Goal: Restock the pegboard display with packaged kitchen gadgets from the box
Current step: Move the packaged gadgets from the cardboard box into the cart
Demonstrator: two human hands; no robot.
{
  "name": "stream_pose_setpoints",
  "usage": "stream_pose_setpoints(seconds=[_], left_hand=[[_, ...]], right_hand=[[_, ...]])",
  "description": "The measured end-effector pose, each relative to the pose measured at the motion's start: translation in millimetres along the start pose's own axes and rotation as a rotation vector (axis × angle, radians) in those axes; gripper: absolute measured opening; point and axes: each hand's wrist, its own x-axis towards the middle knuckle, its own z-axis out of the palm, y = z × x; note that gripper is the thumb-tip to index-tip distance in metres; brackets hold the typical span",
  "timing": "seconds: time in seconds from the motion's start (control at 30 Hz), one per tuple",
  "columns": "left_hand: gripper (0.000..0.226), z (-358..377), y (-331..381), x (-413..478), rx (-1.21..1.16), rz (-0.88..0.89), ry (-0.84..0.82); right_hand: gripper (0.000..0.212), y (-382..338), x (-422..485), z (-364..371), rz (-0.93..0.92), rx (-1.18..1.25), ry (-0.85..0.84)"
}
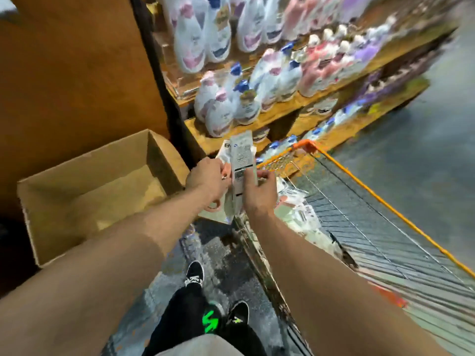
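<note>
Both hands meet in the middle of the view over the gap between a cardboard box (84, 191) and a wire cart (380, 222). The left hand (208, 179) is closed around a small bunch of packaged gadgets (240, 160), its fingers wrapped on their left edge; a pink ring-shaped handle (213, 205) from one of the packs hangs out below that wrist. The right hand (258, 191) pinches the front pack, a tall white card with black print, thumb on the card's face and fingers curled behind it. The packs stand nearly upright, tops pointing away toward the shelves.

The box sits at the left, near side, flaps open, and its inside shows only bare cardboard as far as the blurred view lets me judge. The cart, with an orange rim, lies to the right, and more bagged packs (298, 209) (white, pink and pale green) are piled in its near-left corner, just beside the right wrist.

Far behind, wooden shelves (290, 104) carry rows of white and pink bottles (231, 104). Black shoes (194, 273) stand on the grey floor (411, 140) below.
</note>
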Motion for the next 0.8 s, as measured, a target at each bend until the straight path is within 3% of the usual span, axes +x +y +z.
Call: stream_pose_setpoints(seconds=[0.2,0.33,0.5,0.6,0.8], left_hand=[[0.033,89,124,-31,0.033,0.268,-0.186],[0.045,148,150,-38,0.069,0.323,-0.311],[0.046,198,143,-44,0.141,0.361,-0.372],[0.043,204,147,-50,0.133,0.321,-0.354],[0.031,199,192,-97,0.081,0.339,-0.286]], right_hand=[[0.019,63,9,-148,0.239,0.018,0.320],[0.016,120,7,-192,0.404,-0.012,0.399],[0.032,160,10,-203,0.500,-0.049,0.282],[0.042,165,7,-218,0.504,-0.231,0.152],[0.042,160,-8,-269,0.284,-0.488,0.058]])
